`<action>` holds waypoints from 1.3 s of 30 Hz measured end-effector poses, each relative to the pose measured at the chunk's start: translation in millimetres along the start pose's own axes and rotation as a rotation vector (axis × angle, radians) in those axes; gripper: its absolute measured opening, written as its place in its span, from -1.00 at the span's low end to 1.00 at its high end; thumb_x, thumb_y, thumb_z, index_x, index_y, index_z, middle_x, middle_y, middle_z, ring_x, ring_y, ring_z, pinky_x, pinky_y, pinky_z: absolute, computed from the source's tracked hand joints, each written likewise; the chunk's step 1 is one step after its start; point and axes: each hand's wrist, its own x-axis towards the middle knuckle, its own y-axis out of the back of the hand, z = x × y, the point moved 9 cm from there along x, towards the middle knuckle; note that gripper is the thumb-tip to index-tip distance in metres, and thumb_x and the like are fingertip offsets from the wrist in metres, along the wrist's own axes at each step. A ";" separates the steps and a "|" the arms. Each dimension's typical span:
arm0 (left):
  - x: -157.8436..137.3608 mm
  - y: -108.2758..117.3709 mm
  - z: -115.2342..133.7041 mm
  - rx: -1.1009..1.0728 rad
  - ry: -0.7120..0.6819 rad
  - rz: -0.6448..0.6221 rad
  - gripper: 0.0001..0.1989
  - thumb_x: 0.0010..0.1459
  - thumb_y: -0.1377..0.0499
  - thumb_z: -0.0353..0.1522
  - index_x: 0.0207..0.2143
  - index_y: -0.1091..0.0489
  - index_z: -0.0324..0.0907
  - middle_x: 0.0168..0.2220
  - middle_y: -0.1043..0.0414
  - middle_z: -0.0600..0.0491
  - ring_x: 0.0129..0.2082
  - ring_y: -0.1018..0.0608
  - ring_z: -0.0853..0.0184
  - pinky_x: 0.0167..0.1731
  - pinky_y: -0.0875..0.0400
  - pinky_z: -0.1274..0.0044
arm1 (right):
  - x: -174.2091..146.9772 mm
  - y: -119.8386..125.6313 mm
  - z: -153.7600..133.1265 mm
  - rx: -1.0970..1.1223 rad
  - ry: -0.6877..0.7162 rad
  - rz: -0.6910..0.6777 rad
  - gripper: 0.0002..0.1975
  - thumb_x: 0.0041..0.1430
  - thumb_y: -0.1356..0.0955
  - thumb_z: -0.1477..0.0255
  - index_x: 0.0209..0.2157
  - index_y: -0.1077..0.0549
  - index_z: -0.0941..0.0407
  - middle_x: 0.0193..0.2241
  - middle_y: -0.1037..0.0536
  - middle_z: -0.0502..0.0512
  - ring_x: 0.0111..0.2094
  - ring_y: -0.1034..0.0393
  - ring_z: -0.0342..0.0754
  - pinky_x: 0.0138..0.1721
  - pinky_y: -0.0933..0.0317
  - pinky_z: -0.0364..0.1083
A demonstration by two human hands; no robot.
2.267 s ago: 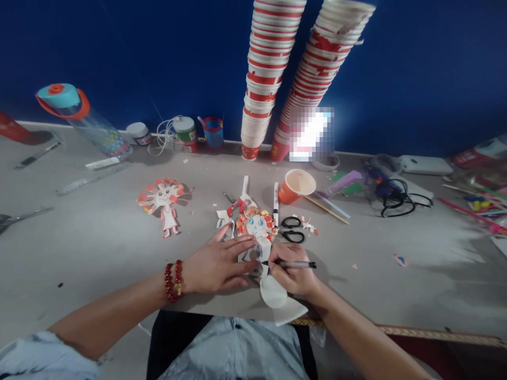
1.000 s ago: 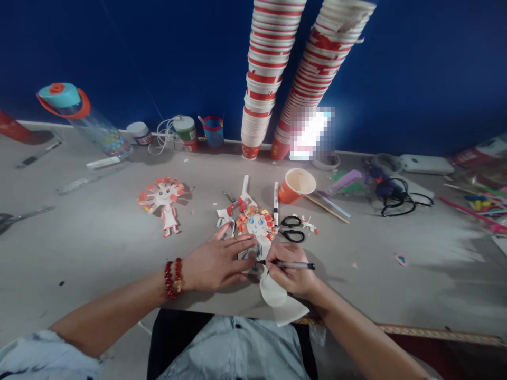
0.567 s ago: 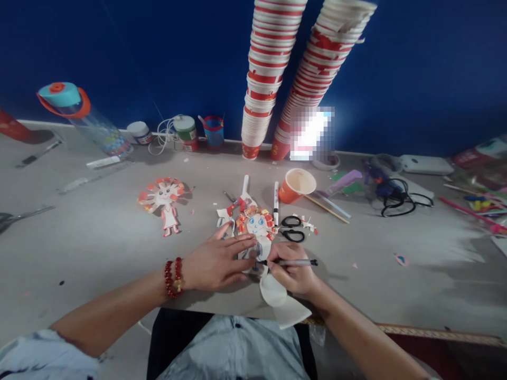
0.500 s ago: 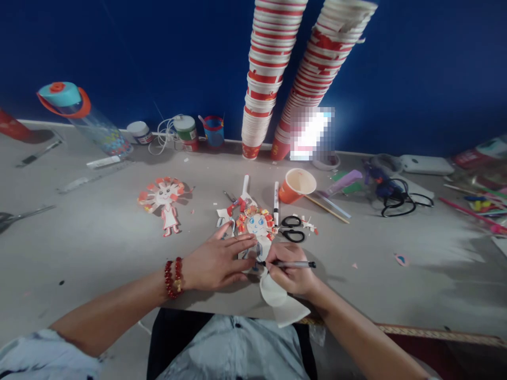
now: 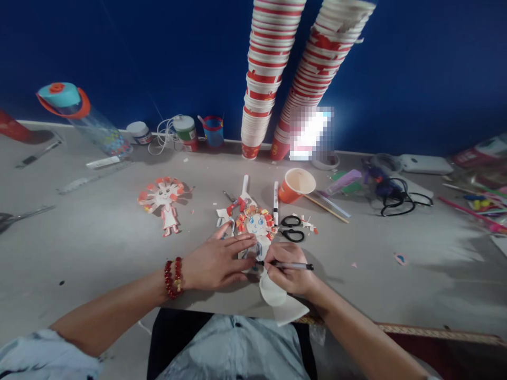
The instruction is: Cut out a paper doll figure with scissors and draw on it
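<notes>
With its fingers spread, my left hand (image 5: 217,261) lies flat on the table and presses the edge of a paper doll (image 5: 256,226). The doll has a round face with blue eyes and a red, orange and yellow fringe. My right hand (image 5: 289,274) is closed around a dark marker pen (image 5: 299,266), whose tip rests by the lower part of the doll. Loose white paper (image 5: 272,290) sticks out beneath my right hand toward the table edge. Black-handled scissors (image 5: 293,230) lie just beyond that hand. The doll's lower part is partly hidden by my fingers.
A second paper doll (image 5: 169,217) lies at left. An orange paper cup (image 5: 288,193) and a white marker (image 5: 276,200) stand and lie beyond the scissors. Two tall cup stacks (image 5: 256,126) lean by the blue wall. A water bottle (image 5: 101,132) stands at back left.
The pen and my right hand have shifted very slightly left. My left hand stays in place on the doll.
</notes>
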 end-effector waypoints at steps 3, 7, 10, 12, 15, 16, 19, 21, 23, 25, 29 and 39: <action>0.3 -1.6 0.0 0.017 0.005 -0.016 -0.60 0.33 0.05 -0.14 0.12 -0.29 -0.06 0.28 -0.17 -0.12 0.27 -0.22 0.12 0.27 0.14 0.15 | -0.6 -0.5 0.5 0.002 0.003 -0.007 -0.87 0.04 -0.24 0.56 -0.52 -0.26 0.06 -0.66 -0.33 -0.07 -0.61 -0.18 -0.14 -0.50 -0.07 -0.15; 0.5 -2.1 0.3 0.031 0.009 -0.031 -0.59 0.34 0.07 -0.14 0.13 -0.28 -0.08 0.28 -0.16 -0.14 0.28 -0.20 0.11 0.28 0.18 0.14 | -2.3 0.4 4.0 0.002 -0.012 0.010 -0.88 0.02 -0.24 0.55 -0.51 -0.26 0.06 -0.66 -0.32 -0.08 -0.61 -0.18 -0.13 -0.51 -0.07 -0.15; 0.3 -0.8 0.7 0.026 0.008 -0.024 -0.58 0.33 0.07 -0.14 0.14 -0.26 -0.07 0.28 -0.17 -0.13 0.27 -0.21 0.12 0.28 0.20 0.13 | -3.5 0.9 6.8 0.011 -0.029 0.016 -0.89 0.00 -0.25 0.56 -0.51 -0.27 0.06 -0.66 -0.32 -0.08 -0.61 -0.18 -0.14 -0.51 -0.07 -0.15; 0.1 0.1 1.0 0.019 0.006 -0.014 -0.59 0.33 0.05 -0.14 0.14 -0.26 -0.07 0.27 -0.18 -0.12 0.27 -0.21 0.12 0.28 0.20 0.12 | -4.0 1.6 8.2 0.013 -0.041 0.021 -0.89 -0.01 -0.25 0.56 -0.52 -0.27 0.06 -0.66 -0.33 -0.08 -0.61 -0.18 -0.14 -0.51 -0.07 -0.15; -0.3 0.9 1.0 0.010 0.007 0.001 -0.60 0.32 0.03 -0.15 0.12 -0.28 -0.08 0.26 -0.19 -0.13 0.27 -0.22 0.12 0.28 0.18 0.13 | -4.4 3.3 8.6 0.010 -0.051 0.032 -0.88 -0.01 -0.25 0.56 -0.53 -0.27 0.06 -0.66 -0.33 -0.08 -0.61 -0.18 -0.13 -0.51 -0.05 -0.15; -0.4 1.1 0.9 0.008 0.008 0.007 -0.60 0.32 0.03 -0.15 0.12 -0.29 -0.08 0.26 -0.20 -0.13 0.26 -0.23 0.12 0.28 0.17 0.14 | -4.5 3.7 8.6 0.012 -0.053 0.033 -0.88 -0.01 -0.25 0.56 -0.53 -0.27 0.06 -0.67 -0.33 -0.08 -0.61 -0.18 -0.13 -0.52 -0.05 -0.14; -0.6 2.1 1.2 0.007 0.005 0.023 -0.61 0.31 0.02 -0.15 0.11 -0.29 -0.07 0.25 -0.20 -0.13 0.26 -0.24 0.12 0.28 0.15 0.13 | -4.5 4.1 9.5 0.022 -0.067 0.030 -0.89 0.00 -0.25 0.55 -0.53 -0.27 0.06 -0.67 -0.32 -0.07 -0.62 -0.18 -0.13 -0.52 -0.05 -0.14; -0.5 1.6 1.2 0.012 0.005 0.016 -0.61 0.32 0.03 -0.15 0.11 -0.29 -0.07 0.26 -0.19 -0.13 0.26 -0.23 0.12 0.28 0.16 0.13 | -4.3 4.4 10.1 0.027 -0.070 0.034 -0.88 0.00 -0.25 0.55 -0.53 -0.27 0.06 -0.67 -0.32 -0.08 -0.62 -0.17 -0.13 -0.52 -0.05 -0.14; -0.5 0.6 0.9 0.018 0.009 0.001 -0.61 0.33 0.04 -0.16 0.11 -0.29 -0.08 0.27 -0.17 -0.13 0.27 -0.22 0.13 0.28 0.18 0.13 | -4.1 4.9 10.1 0.030 -0.066 0.040 -0.88 0.00 -0.25 0.55 -0.53 -0.27 0.06 -0.67 -0.31 -0.08 -0.62 -0.17 -0.13 -0.52 -0.05 -0.14; -0.4 -0.3 0.7 0.021 0.011 -0.012 -0.60 0.33 0.05 -0.16 0.12 -0.29 -0.08 0.27 -0.17 -0.13 0.28 -0.21 0.13 0.28 0.19 0.13 | -4.3 6.6 9.2 0.035 -0.057 0.059 -0.88 0.00 -0.25 0.56 -0.53 -0.27 0.06 -0.67 -0.31 -0.09 -0.62 -0.16 -0.14 -0.53 -0.04 -0.14; -0.7 -1.9 0.2 0.022 0.009 -0.023 -0.61 0.33 0.05 -0.16 0.12 -0.29 -0.06 0.28 -0.16 -0.13 0.27 -0.22 0.12 0.27 0.19 0.11 | -5.8 14.5 8.8 0.037 -0.076 0.131 -0.87 0.02 -0.25 0.56 -0.53 -0.26 0.06 -0.67 -0.29 -0.09 -0.62 -0.16 -0.13 -0.54 -0.03 -0.14; -0.1 -0.8 -0.1 0.010 0.005 0.012 -0.64 0.25 -0.06 -0.39 0.10 -0.29 -0.09 0.25 -0.20 -0.11 0.25 -0.26 0.13 0.28 0.09 0.16 | -4.9 3.2 5.7 0.078 -0.022 0.059 -0.88 0.02 -0.25 0.56 -0.51 -0.27 0.06 -0.67 -0.31 -0.08 -0.62 -0.17 -0.13 -0.53 -0.06 -0.14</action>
